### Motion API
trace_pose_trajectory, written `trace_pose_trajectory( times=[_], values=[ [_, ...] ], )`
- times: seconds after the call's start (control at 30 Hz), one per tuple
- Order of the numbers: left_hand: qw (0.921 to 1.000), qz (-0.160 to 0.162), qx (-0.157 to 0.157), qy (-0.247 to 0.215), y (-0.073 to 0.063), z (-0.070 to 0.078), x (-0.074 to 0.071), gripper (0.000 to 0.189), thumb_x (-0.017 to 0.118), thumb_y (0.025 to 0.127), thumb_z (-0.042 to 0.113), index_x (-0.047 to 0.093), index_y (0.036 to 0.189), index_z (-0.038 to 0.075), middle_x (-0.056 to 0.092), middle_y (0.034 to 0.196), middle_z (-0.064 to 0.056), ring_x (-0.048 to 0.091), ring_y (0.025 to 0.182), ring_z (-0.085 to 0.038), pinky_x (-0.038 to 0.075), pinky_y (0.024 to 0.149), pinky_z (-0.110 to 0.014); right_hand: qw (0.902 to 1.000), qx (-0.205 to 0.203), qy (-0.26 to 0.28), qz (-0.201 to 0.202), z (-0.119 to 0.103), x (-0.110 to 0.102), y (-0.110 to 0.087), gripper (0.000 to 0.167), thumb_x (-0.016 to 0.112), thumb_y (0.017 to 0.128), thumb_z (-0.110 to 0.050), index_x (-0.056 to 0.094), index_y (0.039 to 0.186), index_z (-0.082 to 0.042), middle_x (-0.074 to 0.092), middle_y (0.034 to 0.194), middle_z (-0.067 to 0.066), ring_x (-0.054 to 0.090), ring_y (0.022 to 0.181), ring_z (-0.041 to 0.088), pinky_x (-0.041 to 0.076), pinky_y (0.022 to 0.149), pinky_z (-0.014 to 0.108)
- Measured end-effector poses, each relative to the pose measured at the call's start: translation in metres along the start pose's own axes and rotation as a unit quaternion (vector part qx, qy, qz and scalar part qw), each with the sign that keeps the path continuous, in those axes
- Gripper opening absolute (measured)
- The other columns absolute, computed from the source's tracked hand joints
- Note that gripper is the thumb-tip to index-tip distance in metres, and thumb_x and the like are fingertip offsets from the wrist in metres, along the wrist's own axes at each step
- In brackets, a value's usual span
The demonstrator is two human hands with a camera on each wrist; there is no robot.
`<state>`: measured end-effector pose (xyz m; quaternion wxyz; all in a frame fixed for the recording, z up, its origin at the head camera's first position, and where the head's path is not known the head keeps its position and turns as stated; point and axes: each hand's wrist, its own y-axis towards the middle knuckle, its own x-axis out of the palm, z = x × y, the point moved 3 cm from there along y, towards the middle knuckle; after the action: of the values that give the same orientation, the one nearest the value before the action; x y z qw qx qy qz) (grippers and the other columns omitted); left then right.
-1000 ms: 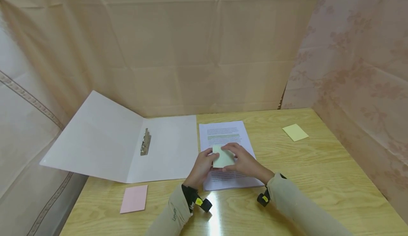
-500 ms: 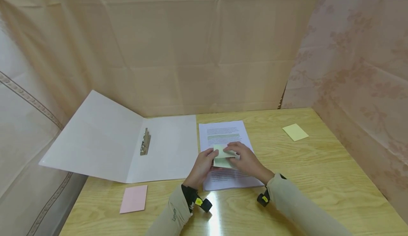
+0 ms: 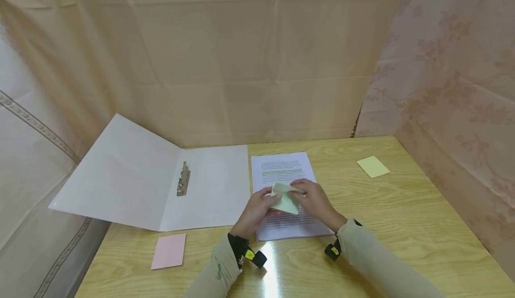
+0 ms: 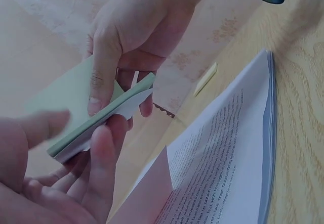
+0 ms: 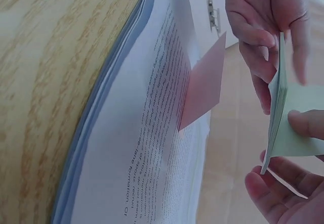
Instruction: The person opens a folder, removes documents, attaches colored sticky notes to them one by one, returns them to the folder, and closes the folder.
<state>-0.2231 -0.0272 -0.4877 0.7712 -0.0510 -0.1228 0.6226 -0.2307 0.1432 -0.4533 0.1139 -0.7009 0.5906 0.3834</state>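
Over the stack of printed paper (image 3: pixel 281 164), my left hand (image 3: pixel 256 209) holds a light green sticky note pad (image 3: pixel 286 204) from the left, fingers beneath it. The thumb is above the pad, blurred in the left wrist view. My right hand (image 3: pixel 317 203) pinches the top green sheet (image 5: pixel 298 140) between thumb and fingers; the sheet stands folded back from the pad's layered edge (image 5: pixel 278 100). A pink sticky note (image 5: pixel 205 85) stands up from the printed page in both wrist views; the hands hide it in the head view.
Left of the paper lies an open white folder (image 3: pixel 213 186) with a metal clip (image 3: pixel 183 179), its cover raised. A pink sticky note pad (image 3: pixel 169 251) is at the front left of the wooden table (image 3: pixel 402 235), a yellow one (image 3: pixel 373 167) at the back right.
The green top sheet has bent up from the pad under the right fingers. The pad has tilted, its right side dipping toward the front. Folder, paper and other pads stay put.
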Motion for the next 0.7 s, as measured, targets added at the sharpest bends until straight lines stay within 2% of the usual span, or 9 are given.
trace_pose_trajectory(
  times=[0.1,0.2,0.33,0.43,0.57,0.7],
  values=[
    [0.9992,0.018,0.004,0.035,0.000,0.001,-0.001,0.047,0.063,0.092,0.016,0.053,0.133,-0.004,0.069,0.111,-0.019,0.067,0.080,-0.012,0.057,0.070,-0.028,1.0000,-0.004,-0.005,-0.002,-0.002,0.001,-0.001,0.020,0.072,0.085,-0.011,0.075,0.100,0.001,0.069,0.108,0.014,0.065,0.101,0.030,0.055,0.076,0.034],
    [0.9973,0.035,0.011,0.064,-0.001,0.002,-0.002,0.039,0.063,0.091,0.017,0.060,0.122,-0.007,0.070,0.105,-0.017,0.066,0.078,-0.012,0.056,0.069,-0.027,0.9998,-0.007,-0.016,-0.001,-0.004,0.002,-0.001,0.019,0.075,0.082,-0.010,0.076,0.097,0.001,0.067,0.105,0.011,0.061,0.097,0.026,0.050,0.073,0.028],
    [0.9926,0.062,0.021,0.103,-0.003,0.002,-0.004,0.031,0.065,0.090,0.016,0.066,0.106,-0.010,0.069,0.092,-0.013,0.062,0.070,-0.011,0.053,0.061,-0.023,0.9994,-0.008,-0.029,0.017,-0.005,0.001,0.000,0.015,0.077,0.080,-0.011,0.077,0.090,0.001,0.066,0.094,0.007,0.057,0.087,0.019,0.045,0.068,0.024],
    [0.9875,0.074,0.026,0.137,-0.005,0.004,-0.004,0.026,0.067,0.090,0.016,0.068,0.099,-0.009,0.070,0.087,-0.013,0.061,0.067,-0.010,0.052,0.059,-0.023,0.9989,-0.003,-0.032,0.035,-0.005,-0.002,0.001,0.014,0.078,0.080,-0.011,0.077,0.088,-0.001,0.067,0.085,0.006,0.056,0.075,0.014,0.044,0.062,0.022],
    [0.9829,0.063,0.030,0.170,-0.007,0.008,-0.003,0.024,0.067,0.090,0.018,0.070,0.097,-0.005,0.073,0.085,-0.013,0.063,0.068,-0.010,0.055,0.063,-0.030,0.9989,0.011,-0.007,0.045,-0.003,-0.007,0.002,0.010,0.077,0.079,-0.010,0.077,0.085,-0.002,0.068,0.077,0.006,0.051,0.063,0.008,0.041,0.053,0.020],
    [0.9755,0.045,0.047,0.210,-0.010,0.015,-0.006,0.025,0.066,0.091,0.020,0.070,0.097,-0.005,0.073,0.087,-0.013,0.064,0.070,-0.012,0.057,0.068,-0.038,0.9985,0.012,0.032,0.043,-0.003,-0.009,0.003,0.006,0.076,0.079,-0.009,0.076,0.079,-0.003,0.066,0.072,0.005,0.046,0.059,0.006,0.039,0.052,0.021]
  ],
)
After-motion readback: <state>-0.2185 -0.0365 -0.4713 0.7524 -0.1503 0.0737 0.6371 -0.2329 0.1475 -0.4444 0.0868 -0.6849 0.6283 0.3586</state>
